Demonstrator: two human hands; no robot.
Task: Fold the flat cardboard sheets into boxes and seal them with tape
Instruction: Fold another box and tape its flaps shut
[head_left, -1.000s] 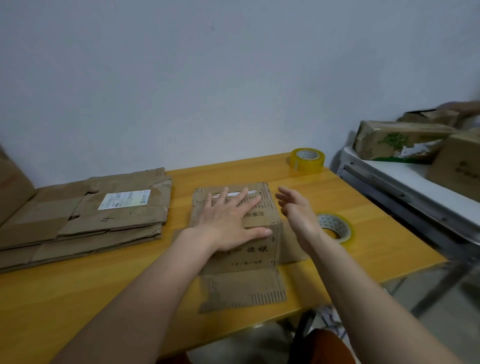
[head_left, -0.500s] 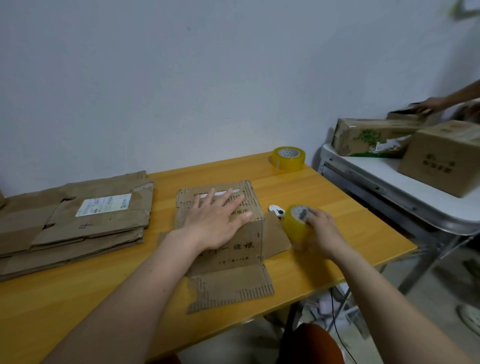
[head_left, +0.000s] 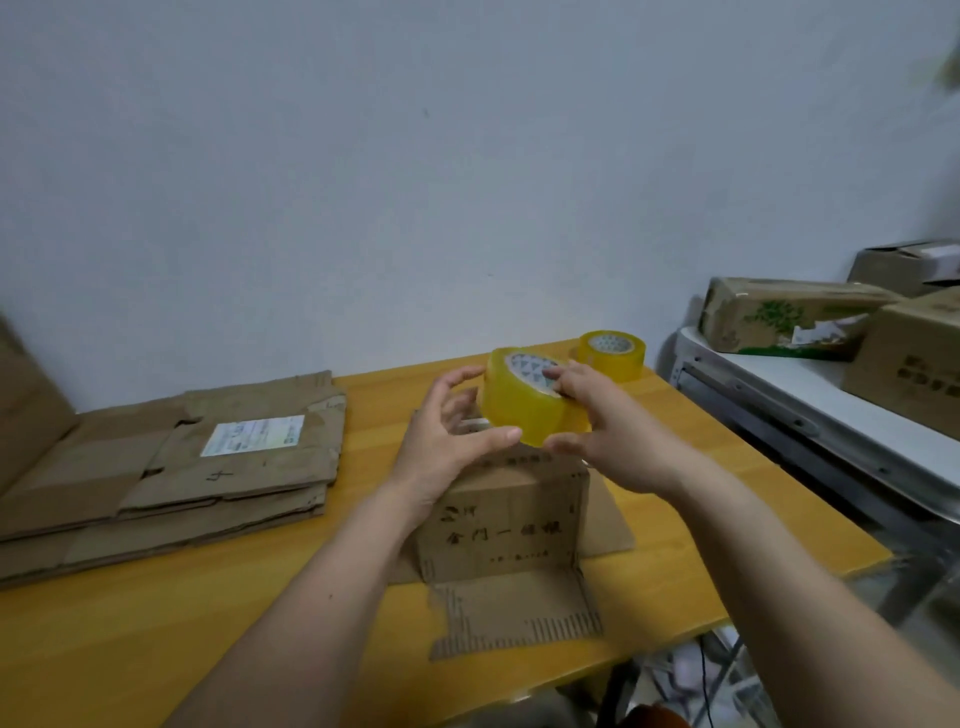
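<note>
While both hands hold it up above the box, the yellow-tinted roll of clear packing tape (head_left: 524, 402) sits tilted, its printed cardboard core facing up & toward the camera. Left hand (head_left: 447, 447) cups the roll's left side: thumb tip presses the lower edge, other fingers curl loosely behind, w/ gaps between them. Right hand (head_left: 613, 436) grips the roll's right side, fingertips (head_left: 553, 375) curled over the core rim, thumb under the bottom edge. Directly below stands the half-folded brown cardboard box (head_left: 501, 525), dark printed characters on its front wall, one flap lying flat toward the camera on the orange wooden table (head_left: 156, 639). A second yellow tape roll (head_left: 613, 356) rests at the table's far edge, just behind the right hand. Stack of flattened brown cardboard sheets (head_left: 171, 467) lies at left, a white label on top. At right, on a white side table (head_left: 810, 410), several assembled cardboard boxes (head_left: 779, 317).
</note>
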